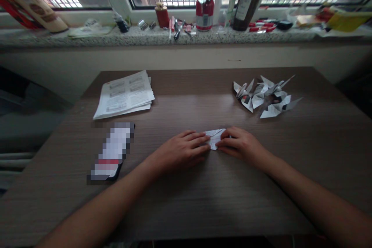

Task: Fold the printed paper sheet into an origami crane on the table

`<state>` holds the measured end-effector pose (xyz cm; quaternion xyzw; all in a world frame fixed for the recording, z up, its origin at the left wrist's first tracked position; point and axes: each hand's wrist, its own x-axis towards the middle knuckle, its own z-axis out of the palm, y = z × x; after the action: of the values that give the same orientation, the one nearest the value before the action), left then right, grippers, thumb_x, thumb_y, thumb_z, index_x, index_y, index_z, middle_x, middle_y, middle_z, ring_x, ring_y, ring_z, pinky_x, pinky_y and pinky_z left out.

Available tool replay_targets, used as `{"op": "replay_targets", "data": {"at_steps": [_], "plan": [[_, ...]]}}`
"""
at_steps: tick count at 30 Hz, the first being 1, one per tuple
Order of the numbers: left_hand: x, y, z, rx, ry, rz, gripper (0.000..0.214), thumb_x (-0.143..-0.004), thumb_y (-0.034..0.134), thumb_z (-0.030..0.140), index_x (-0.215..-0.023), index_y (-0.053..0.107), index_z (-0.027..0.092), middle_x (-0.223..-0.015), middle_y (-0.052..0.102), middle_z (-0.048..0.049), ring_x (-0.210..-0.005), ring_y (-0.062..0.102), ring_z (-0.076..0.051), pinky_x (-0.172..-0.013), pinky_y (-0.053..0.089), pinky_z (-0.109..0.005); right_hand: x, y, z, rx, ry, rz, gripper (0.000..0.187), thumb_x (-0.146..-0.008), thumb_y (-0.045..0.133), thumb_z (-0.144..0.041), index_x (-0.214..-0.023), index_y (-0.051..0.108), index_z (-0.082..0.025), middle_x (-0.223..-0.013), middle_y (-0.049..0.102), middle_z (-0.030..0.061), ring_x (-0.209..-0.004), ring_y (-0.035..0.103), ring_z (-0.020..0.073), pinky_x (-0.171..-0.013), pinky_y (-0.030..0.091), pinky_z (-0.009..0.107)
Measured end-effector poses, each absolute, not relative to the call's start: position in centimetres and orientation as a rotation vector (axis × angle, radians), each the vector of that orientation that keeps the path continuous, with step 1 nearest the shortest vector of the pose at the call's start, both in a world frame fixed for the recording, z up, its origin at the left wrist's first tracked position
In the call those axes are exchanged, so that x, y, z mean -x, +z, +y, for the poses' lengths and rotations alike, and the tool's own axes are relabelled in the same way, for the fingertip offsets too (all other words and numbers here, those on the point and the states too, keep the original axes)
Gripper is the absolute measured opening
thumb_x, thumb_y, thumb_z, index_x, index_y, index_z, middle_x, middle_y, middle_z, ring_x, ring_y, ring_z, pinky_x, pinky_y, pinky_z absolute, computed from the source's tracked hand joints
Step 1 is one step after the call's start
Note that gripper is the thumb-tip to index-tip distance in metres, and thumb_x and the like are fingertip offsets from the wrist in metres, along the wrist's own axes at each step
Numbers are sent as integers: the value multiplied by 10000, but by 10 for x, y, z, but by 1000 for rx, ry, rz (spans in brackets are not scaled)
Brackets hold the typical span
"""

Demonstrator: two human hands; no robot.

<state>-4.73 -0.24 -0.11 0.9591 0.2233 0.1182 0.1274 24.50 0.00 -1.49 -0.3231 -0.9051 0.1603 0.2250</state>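
Observation:
A small piece of folded white paper [215, 138] with printed marks lies on the table between my two hands. My left hand [186, 147] rests palm down, its fingers stretched flat over the paper's left edge; its thumb is hidden. At the right edge, my right hand [240, 142] has its fingers bent and closed on the paper. A diagonal crease runs across the part that shows, while both ends are covered by fingers.
Several folded paper figures [267, 95] sit at the back right of the brown table [186, 201]. A stack of printed sheets [124, 95] lies back left, with a blurred-out phone [112, 151] nearer. Behind, the stone windowsill [139, 38] carries a red can [204, 12], bottles and small items.

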Motion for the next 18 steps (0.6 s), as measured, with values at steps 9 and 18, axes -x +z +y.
{"op": "replay_targets", "data": {"at_steps": [9,18], "plan": [[45,-2,-6,-2780,312,655,479,-1036,642,317,-1499,549,238,-1496,606,-111,-1416,540,-317,-1162,468,-513,-244,-14,1,873,439,-2489,157,-1027,629,-295,-977,765,-236,-964,710,74,-893,658,223,-773,512,363],[34,-6,-5,-2581,519,827,228,-1038,639,318,-1244,692,234,-1318,709,-61,-1270,627,-252,-1101,492,-450,-238,-10,0,980,600,-2416,114,-1019,616,-239,-965,716,-222,-971,691,78,-933,643,235,-811,519,368]]}}
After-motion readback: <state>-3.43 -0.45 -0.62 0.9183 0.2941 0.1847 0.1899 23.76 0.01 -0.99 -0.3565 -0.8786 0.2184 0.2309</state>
